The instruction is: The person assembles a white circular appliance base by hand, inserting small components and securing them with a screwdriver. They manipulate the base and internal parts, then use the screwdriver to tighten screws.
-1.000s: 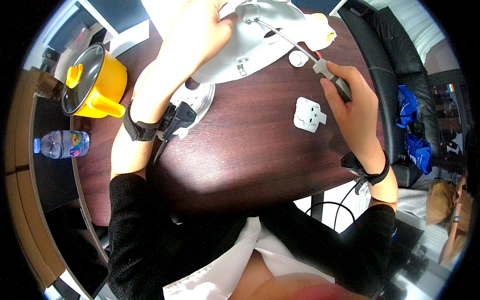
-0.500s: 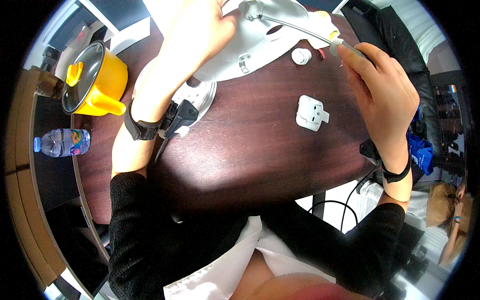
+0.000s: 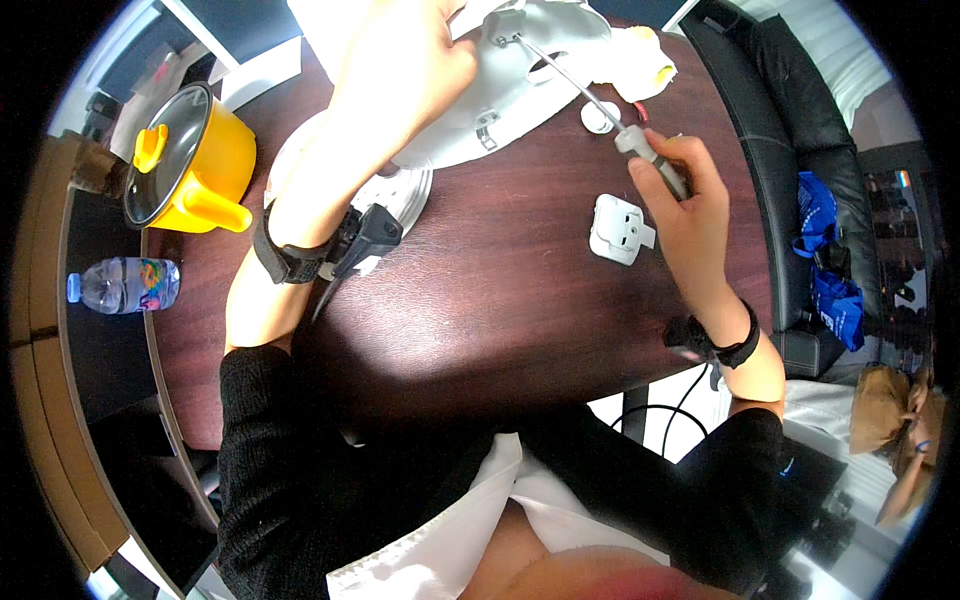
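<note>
My right hand [image 3: 690, 190] is closed round the grey handle of a screwdriver [image 3: 585, 90]. The shaft slants up to the left, and its tip meets a small bracket [image 3: 503, 27] on a curved white plastic shell [image 3: 450, 130]. My left hand [image 3: 410, 70] lies over the shell's left part, thumb against it; its other fingers are mostly hidden at the upper edge. Below the right hand's fingers sits a small white square plastic part [image 3: 617, 230] with slots and a tab. A white round cap [image 3: 598, 118] stands beside the screwdriver shaft.
A round white part [image 3: 415, 195] lies partly under my left forearm. Left of it are a yellow pot with a glass lid [image 3: 215, 160] and a water bottle [image 3: 125, 285]. A white and yellow cloth [image 3: 635, 65] touches the shell's right end. A black sofa [image 3: 745, 110] borders the table.
My right hand has moved left and toward me, so the screwdriver stands at a steeper slant, its tip still at the bracket. My left hand has hardly moved.
</note>
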A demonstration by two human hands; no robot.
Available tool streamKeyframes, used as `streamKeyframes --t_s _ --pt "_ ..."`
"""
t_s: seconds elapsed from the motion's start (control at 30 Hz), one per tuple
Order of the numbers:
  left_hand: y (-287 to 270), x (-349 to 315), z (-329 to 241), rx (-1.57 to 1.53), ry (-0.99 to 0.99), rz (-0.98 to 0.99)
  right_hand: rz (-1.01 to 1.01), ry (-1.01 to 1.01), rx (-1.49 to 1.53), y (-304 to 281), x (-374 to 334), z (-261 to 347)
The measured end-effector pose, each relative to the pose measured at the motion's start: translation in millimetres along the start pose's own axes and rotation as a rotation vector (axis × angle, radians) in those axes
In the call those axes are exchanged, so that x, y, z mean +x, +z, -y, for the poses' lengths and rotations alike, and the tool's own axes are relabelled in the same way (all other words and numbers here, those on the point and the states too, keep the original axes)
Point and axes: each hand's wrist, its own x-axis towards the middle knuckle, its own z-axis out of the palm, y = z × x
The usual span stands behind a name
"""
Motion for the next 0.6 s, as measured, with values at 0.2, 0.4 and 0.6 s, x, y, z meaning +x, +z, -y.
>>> streamKeyframes --t_s 0.2,0.4,0.6 --pt "3.0 -1.1 -5.9 0.006 0.044 -0.045 0.097 0.594 0.752 16.5 -23.8 20.3" --pt "-1.1 2.3 10.4 -0.049 0.058 0.010 0.025 -0.070 -0.190 -0.6 -1.2 5.0" --pt "-1.3 1.8 12.4 -0.064 0.008 0.009 0.024 -0.331 -0.518 -16.4 14.7 24.5"
